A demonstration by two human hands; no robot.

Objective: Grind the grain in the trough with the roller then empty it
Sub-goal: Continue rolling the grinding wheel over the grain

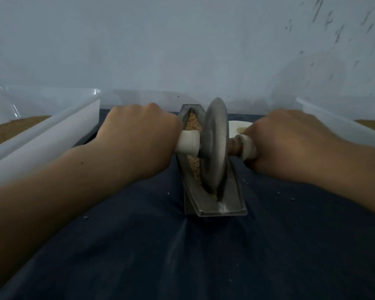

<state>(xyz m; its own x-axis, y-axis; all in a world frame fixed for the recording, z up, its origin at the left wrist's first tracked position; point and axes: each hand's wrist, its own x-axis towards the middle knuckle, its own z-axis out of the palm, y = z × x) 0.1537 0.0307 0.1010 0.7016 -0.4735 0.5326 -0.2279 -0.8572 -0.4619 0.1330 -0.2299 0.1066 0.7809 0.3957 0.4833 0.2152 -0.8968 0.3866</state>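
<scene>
Grinding is underway: left hand (136,135) and right hand (288,146) each clench a handle, roller (215,146) between them in the grain-filled trough (214,204); next, roll forward.

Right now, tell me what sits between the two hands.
In the head view, the metal roller disc stands upright between the left hand and right hand, on its axle, set in the trough over the grain.
</scene>
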